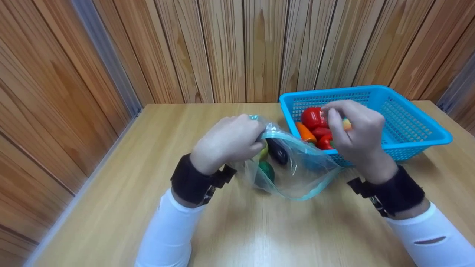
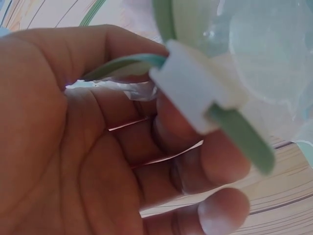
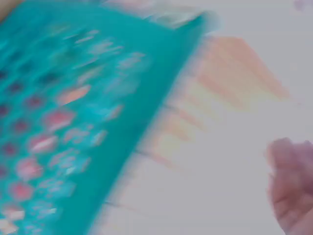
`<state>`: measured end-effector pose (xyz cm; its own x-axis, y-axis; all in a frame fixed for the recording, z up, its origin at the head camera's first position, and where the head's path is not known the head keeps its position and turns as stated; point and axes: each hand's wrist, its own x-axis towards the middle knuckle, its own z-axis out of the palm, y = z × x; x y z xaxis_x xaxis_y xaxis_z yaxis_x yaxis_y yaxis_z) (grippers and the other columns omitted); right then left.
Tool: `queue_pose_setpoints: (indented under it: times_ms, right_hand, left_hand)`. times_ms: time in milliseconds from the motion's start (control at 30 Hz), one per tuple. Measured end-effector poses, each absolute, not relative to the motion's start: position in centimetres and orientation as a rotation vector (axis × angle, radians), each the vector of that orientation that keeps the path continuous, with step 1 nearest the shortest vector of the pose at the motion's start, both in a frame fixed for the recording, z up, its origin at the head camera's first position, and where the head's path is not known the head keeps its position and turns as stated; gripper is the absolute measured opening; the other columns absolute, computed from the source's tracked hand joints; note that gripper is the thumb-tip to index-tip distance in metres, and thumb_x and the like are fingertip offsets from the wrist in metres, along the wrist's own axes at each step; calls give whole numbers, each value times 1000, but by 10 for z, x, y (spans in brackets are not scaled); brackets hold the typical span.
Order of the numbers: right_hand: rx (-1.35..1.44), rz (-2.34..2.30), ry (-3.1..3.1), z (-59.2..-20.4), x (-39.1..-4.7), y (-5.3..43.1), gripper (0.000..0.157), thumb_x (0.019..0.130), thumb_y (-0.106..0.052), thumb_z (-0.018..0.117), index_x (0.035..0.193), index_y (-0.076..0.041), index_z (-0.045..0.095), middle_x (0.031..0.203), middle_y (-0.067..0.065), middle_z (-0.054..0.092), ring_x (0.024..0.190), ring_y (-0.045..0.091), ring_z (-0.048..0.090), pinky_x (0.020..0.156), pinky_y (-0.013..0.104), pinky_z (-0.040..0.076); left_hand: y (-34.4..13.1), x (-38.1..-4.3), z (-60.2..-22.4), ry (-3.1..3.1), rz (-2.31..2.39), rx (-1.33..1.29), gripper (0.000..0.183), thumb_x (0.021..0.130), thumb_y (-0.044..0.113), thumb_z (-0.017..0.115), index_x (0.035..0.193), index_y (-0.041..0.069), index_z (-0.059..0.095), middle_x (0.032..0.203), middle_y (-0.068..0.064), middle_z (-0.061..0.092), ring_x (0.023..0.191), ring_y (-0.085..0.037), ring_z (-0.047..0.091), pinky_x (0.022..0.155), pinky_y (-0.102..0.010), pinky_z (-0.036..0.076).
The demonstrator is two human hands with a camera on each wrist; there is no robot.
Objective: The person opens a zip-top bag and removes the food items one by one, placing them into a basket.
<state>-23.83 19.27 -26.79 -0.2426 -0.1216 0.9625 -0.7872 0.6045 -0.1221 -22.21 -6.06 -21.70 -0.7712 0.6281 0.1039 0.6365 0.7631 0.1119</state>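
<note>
As the left hand [image 1: 233, 137] pinches the edge of a clear bag [image 1: 297, 172] of produce left of the blue basket [image 1: 412, 142], the right hand [image 1: 356, 129] hangs at the basket's near rim, its grip impossible to tell.

Head view: yellow-green round item [image 1: 264, 151] in clear plastic bag with aqua rim [image 1: 310, 194] mostly behind left hand [image 1: 230, 139], kind unclear; pale yellow item [image 1: 347, 124] in bright blue perforated plastic basket [image 1: 419, 143] largely covered by right hand [image 1: 356, 128]; white fabric sleeves [image 1: 167, 230] cut off below. Right wrist view: basket smeared, cropped; red contents [image 3: 29, 166] through holes unreadable; right hand cropped, blurred. Left wrist view: bag cropped
</note>
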Motion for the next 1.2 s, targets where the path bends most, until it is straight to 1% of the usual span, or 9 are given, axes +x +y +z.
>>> queue_pose_setpoints:
  times_ms: [133, 267, 367, 433, 533, 600, 900, 1100, 1200]
  right_hand:
    - [1204, 749, -1325, -259, -214, 166, 29, 90, -14, 51, 70, 3, 64, 61, 14, 61, 45, 25, 49, 50, 22, 45]
    - [1504, 592, -1508, -269, -203, 156, 17, 86, -7, 55, 80, -2, 70, 68, 8, 66, 49, 18, 54, 47, 25, 47]
    - [1542, 444, -1965, -289, -205, 149, 20, 86, -5, 60, 102, -5, 72, 87, 6, 72, 67, 16, 65, 63, 23, 55]
    - [1470, 431, -2398, -304, -207, 142, 34, 93, -10, 62, 127, -13, 66, 113, 2, 71, 94, 15, 69, 82, 29, 57]
    - [1217, 343, -2955, -323, -212, 135, 54, 100, -22, 59, 151, -27, 43, 151, -2, 49, 134, 18, 51, 106, 43, 48]
    - [1083, 265, -3133, -331, -215, 133, 63, 98, -22, 63, 154, -32, 36, 158, -4, 38, 142, 19, 40, 109, 46, 44]
    - [1097, -544, -2879, -338, -221, 136, 68, 69, -20, 91, 130, -10, 62, 134, 13, 55, 110, 31, 54, 81, 37, 58]
    - [1090, -574, -2917, -338, -221, 138, 69, 78, -29, 86, 135, -7, 54, 109, 13, 62, 76, 23, 56, 51, 20, 42]
    - [1080, -387, -3019, -335, -222, 139, 66, 82, -30, 82, 137, -9, 53, 101, 10, 63, 71, 20, 54, 50, 21, 41]
  left_hand:
    - [-59, -222, -215, -2904, -201, -1034, 9, 96, 15, 52, 96, 11, 60, 78, -1, 52, 67, -17, 55, 57, -25, 43]
    - [-60, -221, -217, -2907, -185, -1034, 10, 96, 17, 53, 98, 11, 61, 80, -1, 53, 67, -17, 55, 57, -25, 44]
    - [-61, -222, -219, -2877, -180, -1052, 8, 95, 15, 54, 93, 10, 60, 79, -1, 52, 66, -17, 53, 57, -26, 43]
    - [-61, -221, -221, -2862, -179, -1063, 8, 94, 14, 54, 90, 10, 59, 78, -1, 50, 66, -17, 51, 57, -26, 41]
    - [-61, -221, -222, -2855, -176, -1085, 9, 94, 13, 53, 87, 10, 58, 77, 0, 47, 66, -17, 50, 57, -26, 40]
    - [-60, -221, -222, -2860, -173, -1096, 11, 96, 14, 53, 88, 10, 60, 76, 0, 47, 67, -17, 51, 57, -26, 40]
    - [-57, -222, -219, -2876, -164, -1093, 11, 96, 15, 53, 90, 11, 62, 79, -1, 50, 70, -18, 55, 60, -25, 43]
    - [-57, -221, -219, -2884, -182, -1084, 10, 95, 14, 54, 90, 11, 62, 78, -1, 50, 70, -18, 55, 60, -25, 43]
    - [-57, -221, -219, -2892, -190, -1078, 10, 95, 15, 55, 92, 10, 63, 79, -1, 52, 70, -18, 55, 60, -25, 43]
